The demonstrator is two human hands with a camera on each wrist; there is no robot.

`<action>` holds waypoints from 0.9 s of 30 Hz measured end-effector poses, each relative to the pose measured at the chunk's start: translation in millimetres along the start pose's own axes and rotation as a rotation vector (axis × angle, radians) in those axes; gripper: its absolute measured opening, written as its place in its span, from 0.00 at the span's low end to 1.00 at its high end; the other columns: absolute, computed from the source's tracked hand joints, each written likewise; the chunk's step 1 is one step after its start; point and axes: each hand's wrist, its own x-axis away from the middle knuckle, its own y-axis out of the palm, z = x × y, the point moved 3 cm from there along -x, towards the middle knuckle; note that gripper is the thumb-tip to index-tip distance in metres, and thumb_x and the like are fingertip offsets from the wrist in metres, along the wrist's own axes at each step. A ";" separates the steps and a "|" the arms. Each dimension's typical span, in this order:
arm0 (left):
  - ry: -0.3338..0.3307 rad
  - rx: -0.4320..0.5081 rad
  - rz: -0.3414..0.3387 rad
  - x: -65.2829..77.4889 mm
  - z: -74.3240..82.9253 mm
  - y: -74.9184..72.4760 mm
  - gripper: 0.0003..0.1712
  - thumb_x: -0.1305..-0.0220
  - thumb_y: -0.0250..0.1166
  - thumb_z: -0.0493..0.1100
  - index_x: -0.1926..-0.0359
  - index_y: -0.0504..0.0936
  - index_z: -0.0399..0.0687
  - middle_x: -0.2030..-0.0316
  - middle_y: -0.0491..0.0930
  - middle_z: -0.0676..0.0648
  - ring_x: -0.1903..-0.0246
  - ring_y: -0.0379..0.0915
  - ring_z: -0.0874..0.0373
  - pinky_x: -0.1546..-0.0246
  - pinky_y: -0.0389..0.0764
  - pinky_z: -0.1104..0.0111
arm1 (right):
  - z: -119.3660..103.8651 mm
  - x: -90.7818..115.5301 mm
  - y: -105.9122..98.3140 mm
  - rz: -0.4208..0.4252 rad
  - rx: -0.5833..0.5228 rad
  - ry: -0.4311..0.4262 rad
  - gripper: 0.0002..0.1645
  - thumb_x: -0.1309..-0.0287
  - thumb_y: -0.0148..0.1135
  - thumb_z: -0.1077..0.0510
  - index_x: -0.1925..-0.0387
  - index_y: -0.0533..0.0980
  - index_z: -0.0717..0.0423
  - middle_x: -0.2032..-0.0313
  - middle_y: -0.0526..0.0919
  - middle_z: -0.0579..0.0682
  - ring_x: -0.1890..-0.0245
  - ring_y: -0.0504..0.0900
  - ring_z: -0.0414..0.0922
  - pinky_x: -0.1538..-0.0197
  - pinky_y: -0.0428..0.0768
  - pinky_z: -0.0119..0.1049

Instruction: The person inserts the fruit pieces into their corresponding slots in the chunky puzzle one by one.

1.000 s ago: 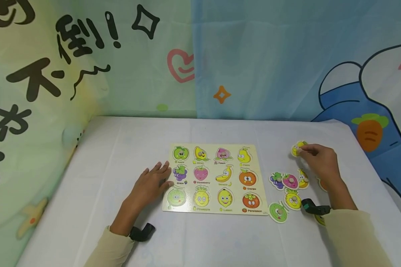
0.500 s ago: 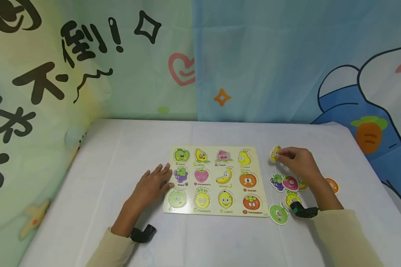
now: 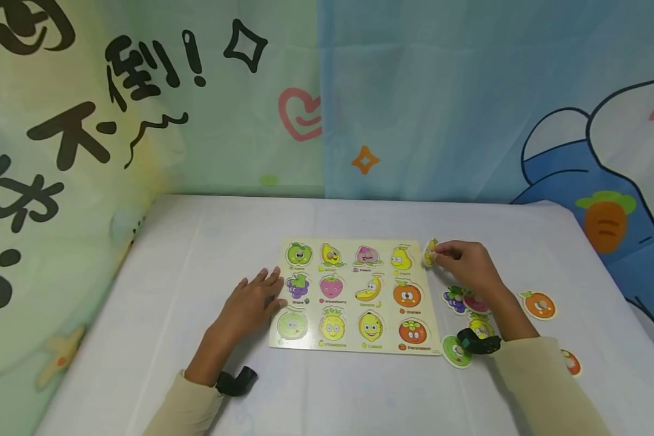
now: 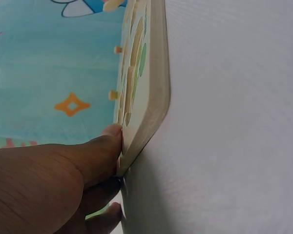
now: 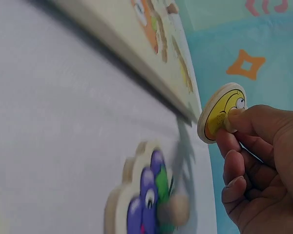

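Note:
My right hand (image 3: 465, 263) pinches a yellow fruit puzzle piece (image 5: 219, 112) by its knob, thumb against fingers. In the head view that piece (image 3: 429, 253) is tilted up beside the top right corner of the cream puzzle board (image 3: 354, 304). The board shows rows of printed fruit with cartoon faces. At its left edge lies my left hand (image 3: 247, 306), fingers extended and spread, touching the rim. The left wrist view shows the left thumb (image 4: 110, 136) at the corner of the thick wooden board (image 4: 158, 73).
Right of the board lie a grape piece (image 3: 455, 300), a pink-purple piece (image 3: 475, 303), a pineapple piece (image 3: 481, 327) and a green round piece (image 3: 456, 352). Further right are an orange piece (image 3: 538, 305) and a red-orange piece (image 3: 571, 363). A printed curtain (image 3: 441, 109) hangs behind the white table (image 3: 316, 393).
My right hand has carried the yellow piece leftward from the far right to the board's top right corner. The left hand stays at the board's left edge.

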 end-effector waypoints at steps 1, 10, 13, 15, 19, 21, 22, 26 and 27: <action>0.000 -0.003 0.002 0.3 0.0 0.0 0.33 0.35 0.66 0.50 0.33 0.70 0.44 0.30 0.60 0.48 0.29 0.51 0.46 0.34 0.55 0.43 | -1.6 -0.8 1.4 -0.001 -0.008 -0.011 0.16 0.36 0.61 0.52 0.54 0.81 0.58 0.58 0.83 0.55 0.62 0.76 0.49 0.69 0.78 0.39; 0.012 0.002 0.003 1.8 0.6 -2.3 0.32 0.34 0.64 0.50 0.33 0.70 0.44 0.31 0.61 0.47 0.29 0.51 0.46 0.33 0.55 0.44 | -16.1 -7.9 20.7 -0.060 -0.085 -0.079 0.19 0.36 0.63 0.48 0.53 0.81 0.59 0.61 0.82 0.55 0.64 0.76 0.49 0.66 0.76 0.38; 0.013 0.002 -0.004 1.8 0.9 -2.0 0.32 0.34 0.64 0.50 0.33 0.70 0.44 0.31 0.61 0.47 0.29 0.51 0.46 0.33 0.55 0.44 | -18.4 -8.8 25.9 -0.092 -0.092 -0.082 0.20 0.36 0.63 0.47 0.53 0.81 0.59 0.61 0.82 0.55 0.63 0.77 0.48 0.64 0.77 0.37; 0.012 0.000 -0.012 1.5 1.0 -1.5 0.32 0.33 0.64 0.50 0.32 0.69 0.44 0.30 0.61 0.47 0.29 0.51 0.46 0.33 0.55 0.44 | -19.3 -9.4 27.6 -0.103 -0.083 -0.097 0.20 0.35 0.63 0.48 0.53 0.81 0.60 0.61 0.82 0.55 0.64 0.78 0.48 0.64 0.78 0.37; 0.013 -0.002 -0.012 0.7 0.5 -1.6 0.32 0.33 0.64 0.51 0.32 0.69 0.44 0.30 0.61 0.47 0.29 0.51 0.47 0.33 0.55 0.44 | -22.5 -9.0 27.4 -0.119 -0.064 -0.118 0.19 0.35 0.62 0.50 0.53 0.81 0.62 0.61 0.82 0.56 0.64 0.78 0.48 0.63 0.78 0.40; 0.013 0.000 -0.010 0.8 0.4 -2.6 0.32 0.34 0.64 0.51 0.33 0.70 0.45 0.31 0.61 0.47 0.29 0.51 0.47 0.33 0.55 0.44 | -24.6 -9.0 27.1 -0.124 -0.053 -0.130 0.19 0.35 0.62 0.51 0.53 0.81 0.63 0.62 0.82 0.56 0.64 0.77 0.48 0.62 0.77 0.41; 0.013 0.002 -0.007 0.8 0.3 -3.1 0.32 0.34 0.64 0.51 0.33 0.70 0.44 0.31 0.61 0.47 0.29 0.51 0.47 0.33 0.55 0.44 | -25.7 -9.2 27.3 -0.126 -0.047 -0.137 0.18 0.35 0.62 0.52 0.53 0.81 0.63 0.62 0.82 0.56 0.64 0.77 0.49 0.62 0.77 0.42; 0.013 0.008 -0.007 0.7 0.1 -3.4 0.32 0.34 0.65 0.51 0.33 0.70 0.44 0.31 0.61 0.47 0.29 0.51 0.46 0.33 0.55 0.44 | -29.9 -11.6 30.3 -0.122 -0.017 -0.157 0.15 0.35 0.62 0.55 0.55 0.82 0.64 0.62 0.83 0.56 0.64 0.78 0.49 0.60 0.77 0.44; 0.011 0.012 -0.007 0.6 0.2 -3.3 0.32 0.34 0.65 0.50 0.33 0.70 0.44 0.31 0.61 0.47 0.29 0.51 0.46 0.33 0.55 0.44 | -31.6 -12.1 31.5 -0.122 -0.006 -0.153 0.15 0.35 0.62 0.56 0.55 0.82 0.64 0.62 0.83 0.57 0.64 0.78 0.50 0.60 0.77 0.44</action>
